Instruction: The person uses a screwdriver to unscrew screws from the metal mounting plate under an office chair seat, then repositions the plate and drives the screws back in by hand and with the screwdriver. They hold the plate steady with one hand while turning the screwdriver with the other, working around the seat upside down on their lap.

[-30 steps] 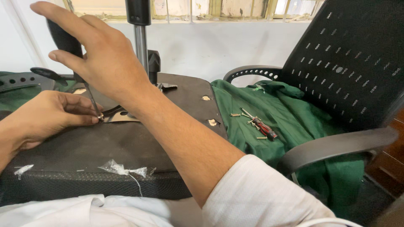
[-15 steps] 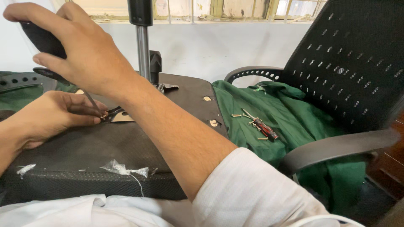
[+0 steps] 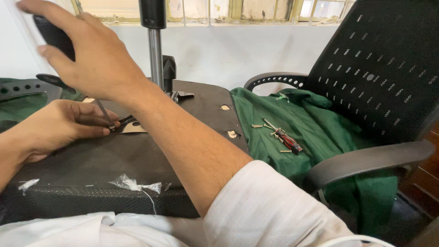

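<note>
1. Head view: the right hand (image 3: 91,59) is raised at the upper left, fingers wrapped around the black handle of a screwdriver (image 3: 55,36); its thin metal shaft runs down to the upturned chair seat (image 3: 114,160).
2. The left hand (image 3: 64,126) rests on the seat's black underside near its left edge, fingers pinched together at the shaft's tip beside a metal bracket (image 3: 130,126).
3. A red-handled screwdriver (image 3: 286,137) and loose screws (image 3: 257,126) lie on green cloth (image 3: 320,132), just past the seat's right edge.
4. A black mesh office chair (image 3: 379,73) stands on the right.
</note>
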